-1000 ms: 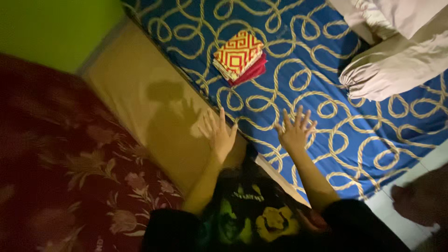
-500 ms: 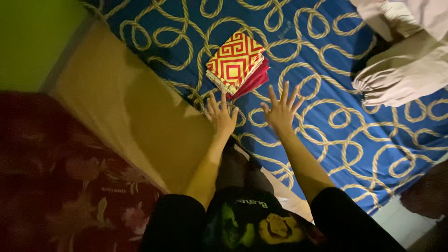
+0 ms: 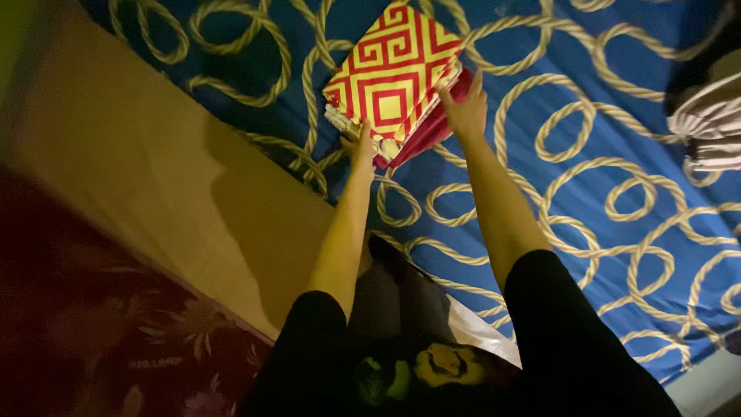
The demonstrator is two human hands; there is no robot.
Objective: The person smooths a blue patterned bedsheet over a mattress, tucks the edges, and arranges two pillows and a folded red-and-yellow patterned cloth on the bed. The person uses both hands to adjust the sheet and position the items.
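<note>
Both hands grip the stack of folded cloths (image 3: pixel 392 77) from opposite sides: the left hand (image 3: pixel 360 147) pinches its near corner, and the right hand (image 3: pixel 464 110) presses fingers against its right edge. That red-and-yellow patterned stack lies on the blue sheet (image 3: pixel 587 154) with looping rope print, near the tan mattress edge (image 3: pixel 154 177); pale bunched fabric (image 3: pixel 714 127) sits far right.

One stack of folded cloths (image 3: pixel 395 77), one blue mattress (image 3: pixel 587 177), two hands, left hand (image 3: pixel 360 147), right hand (image 3: pixel 465 110)
</note>
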